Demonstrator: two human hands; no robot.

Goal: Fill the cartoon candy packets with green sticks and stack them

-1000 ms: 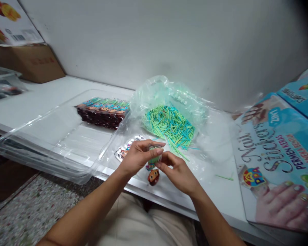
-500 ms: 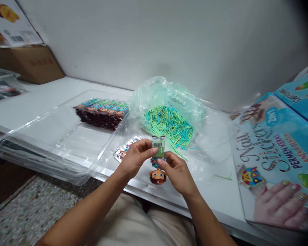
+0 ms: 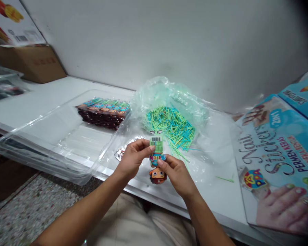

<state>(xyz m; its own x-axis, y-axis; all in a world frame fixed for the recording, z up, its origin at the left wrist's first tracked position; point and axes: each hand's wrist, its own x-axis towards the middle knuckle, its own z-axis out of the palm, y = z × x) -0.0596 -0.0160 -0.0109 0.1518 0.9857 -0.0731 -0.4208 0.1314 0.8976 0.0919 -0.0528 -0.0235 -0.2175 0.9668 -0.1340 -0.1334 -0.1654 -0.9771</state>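
1. The thing in hand is a flat cartoon-face packet point(image 3: 157, 147), held up above the table edge, in front of the pile of sticks. Its back is out of sight and the thumbs cover bits of the front.
2. Left hand point(image 3: 135, 159) pinches its left edge by the green panel, thumb on the front. The fingers behind are mostly hidden.
3. Right hand point(image 3: 177, 174) pinches it lower down on the right, thumb just above the face, other fingers curled. So the packet sits between both hands, green panel up top, face sticking out below.
4. Writing on it: a barcode near the top, and what looks like "Stick" in colourful letters mid-way. Anything smaller is too blurry for me.
5. Another packet point(image 3: 118, 154) lies on the table point(image 3: 220, 194), half blocked by the left hand.
6. Just beyond are green and blue sticks point(image 3: 169, 124) spilling from a crumpled clear bag point(image 3: 154, 90).
7. Over to the left, a stack of packets point(image 3: 104, 116) is in a clear plastic tray point(image 3: 66, 174).
8. Far right, a blue box point(image 3: 279, 164) says "Nail Stickers", "2in1" and "Permen Keras". It's cut off by the frame.
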